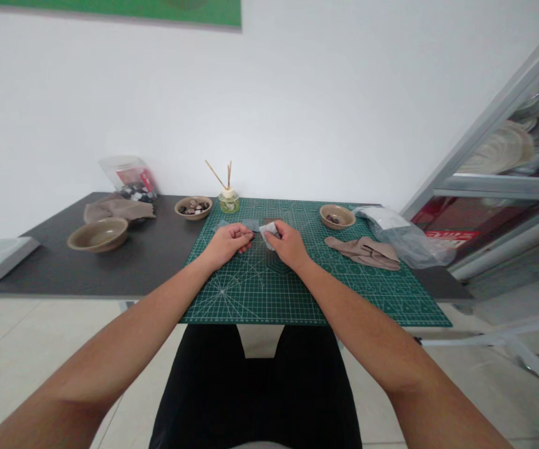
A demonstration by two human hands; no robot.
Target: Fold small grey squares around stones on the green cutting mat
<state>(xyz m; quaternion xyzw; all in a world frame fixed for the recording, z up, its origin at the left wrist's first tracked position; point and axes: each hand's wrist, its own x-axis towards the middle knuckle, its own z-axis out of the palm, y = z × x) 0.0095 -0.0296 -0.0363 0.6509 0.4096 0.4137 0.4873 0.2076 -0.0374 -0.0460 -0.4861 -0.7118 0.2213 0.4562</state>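
Over the green cutting mat (pixel 269 293), my two hands are close together. My left hand (pixel 233 242) is closed, thumb and fingertips pinching a small dark piece (pixel 252 236) that looks like a stone; most of it is hidden. Between the thumb and fingers of my right hand (pixel 289 242) is a light grey, thin sheet (pixel 268 236), perhaps sandpaper or cloth. Just behind my hands lie flat grey-blue pieces (pixel 251 224). A bowl (pixel 337 223) with a few dark stones stands beyond my right hand, and another bowl (pixel 193 215) holds several mixed stones at the left.
A reed diffuser (pixel 229 201) stands at the mat's back edge. Brown cloth (pixel 367 252) and a clear plastic bag (pixel 405 240) lie at the right. Further left are a tan bowl (pixel 98 237), another cloth (pixel 117 209), a clear container (pixel 131 178) and a white box (pixel 2 257).
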